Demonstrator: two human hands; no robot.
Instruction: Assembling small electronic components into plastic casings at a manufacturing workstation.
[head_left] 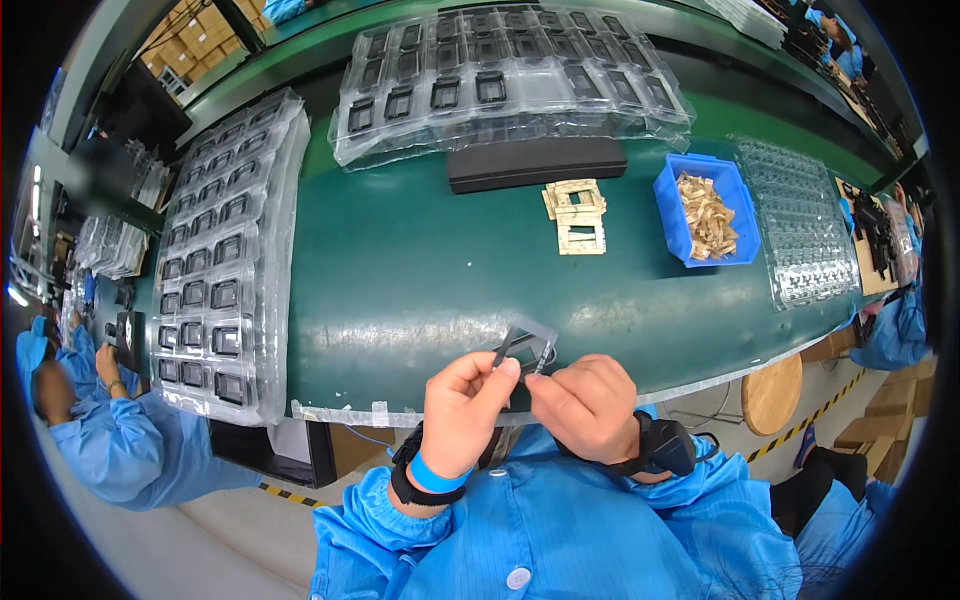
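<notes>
Just above the table's near edge, a small square frame (pixel 507 346), dark along its left side and greyish and shiny elsewhere, is held between my two hands. My left hand (pixel 462 412) pinches its left side between thumb and fingers. The fingers of my right hand (pixel 590 405) are closed at its lower right corner; a small shiny bit shows at the fingertips, too blurred to name. Beyond my hands lies a loose pile of pale yellow square paper frames (pixel 580 240). To their right, a blue bin (pixel 676 225) contains many small tan strips (pixel 708 222).
Clear plastic trays of black frames stand at left (pixel 290 200) and at the back (pixel 520 115). A long black box (pixel 537 165) sits before the back tray. A clear sheet of small parts (pixel 805 215) lies right of the bin. Co-workers (pixel 120 430) sit nearby; a round stool (pixel 771 395) stands at right.
</notes>
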